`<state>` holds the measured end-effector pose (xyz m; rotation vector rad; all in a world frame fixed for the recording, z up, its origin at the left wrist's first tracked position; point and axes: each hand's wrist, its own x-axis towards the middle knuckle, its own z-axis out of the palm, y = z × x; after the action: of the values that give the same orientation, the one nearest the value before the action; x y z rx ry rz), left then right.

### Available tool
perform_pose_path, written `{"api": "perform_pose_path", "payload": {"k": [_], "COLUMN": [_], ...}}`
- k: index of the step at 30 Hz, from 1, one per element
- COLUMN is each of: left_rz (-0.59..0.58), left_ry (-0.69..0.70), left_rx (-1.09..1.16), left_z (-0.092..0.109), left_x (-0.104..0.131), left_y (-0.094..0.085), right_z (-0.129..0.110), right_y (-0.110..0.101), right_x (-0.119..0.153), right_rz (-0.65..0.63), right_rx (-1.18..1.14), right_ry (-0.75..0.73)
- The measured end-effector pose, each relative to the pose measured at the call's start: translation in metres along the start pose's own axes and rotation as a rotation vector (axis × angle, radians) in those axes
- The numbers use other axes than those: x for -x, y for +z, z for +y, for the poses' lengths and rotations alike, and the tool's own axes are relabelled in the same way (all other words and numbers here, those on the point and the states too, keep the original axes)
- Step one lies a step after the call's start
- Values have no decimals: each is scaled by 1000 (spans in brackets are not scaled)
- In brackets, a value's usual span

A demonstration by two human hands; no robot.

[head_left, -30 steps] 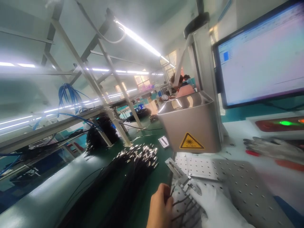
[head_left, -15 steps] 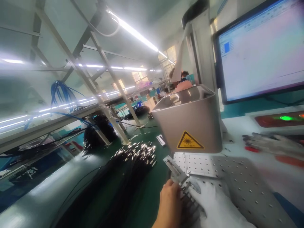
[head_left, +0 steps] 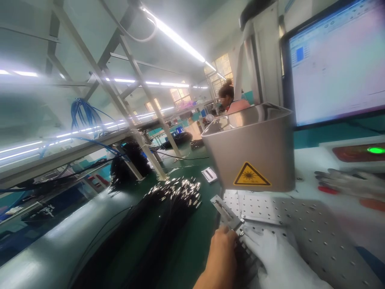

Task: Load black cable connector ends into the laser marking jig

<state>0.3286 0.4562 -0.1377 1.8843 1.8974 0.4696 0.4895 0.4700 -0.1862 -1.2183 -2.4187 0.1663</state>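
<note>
My bare left hand (head_left: pixel 221 257) rests at the bottom centre with its fingers pressed on several thin black cables (head_left: pixel 245 261) laid side by side in a small metal fixture (head_left: pixel 226 211). My right hand (head_left: pixel 278 263), in a white glove, lies flat over the same cables just to the right. The fixture sits on a perforated metal plate (head_left: pixel 303 228) under a grey laser head (head_left: pixel 255 150) with a yellow warning triangle.
A large bundle of black cables with shiny metal ends (head_left: pixel 177 192) lies on the green mat (head_left: pixel 192 245) to the left. A monitor (head_left: pixel 337 64) stands at the right, a grey glove (head_left: pixel 345 180) below it. Another person (head_left: pixel 230 100) works far back. Blue cables (head_left: pixel 84 114) hang from the frame.
My left hand moved forward from loosely holding the cable ends to pressing them into the fixture. The view shifted slightly left, so everything sits further right.
</note>
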Motion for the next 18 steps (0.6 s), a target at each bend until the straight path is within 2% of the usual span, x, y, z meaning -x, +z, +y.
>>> {"api": "perform_pose_path", "payload": {"k": [4, 7, 13, 16, 18], "left_rz": [-31, -51, -113, -125, -148], "left_ry": [121, 196, 239, 286, 301], "left_rx": [-86, -134, -261, -327, -327], "left_z": [-5, -9, -11, -12, -12], "left_x": [1, 0, -3, -2, -1], "left_y": [0, 0, 0, -1, -2], "right_z": [1, 2, 3, 4, 7], "right_y": [1, -1, 1, 7, 14], "right_x": [-3, -3, -1, 1, 2], "right_rz": [-66, -70, -45, -33, -19], "right_rx": [54, 27, -66, -53, -44], "right_ry": [11, 3, 4, 34, -1]}}
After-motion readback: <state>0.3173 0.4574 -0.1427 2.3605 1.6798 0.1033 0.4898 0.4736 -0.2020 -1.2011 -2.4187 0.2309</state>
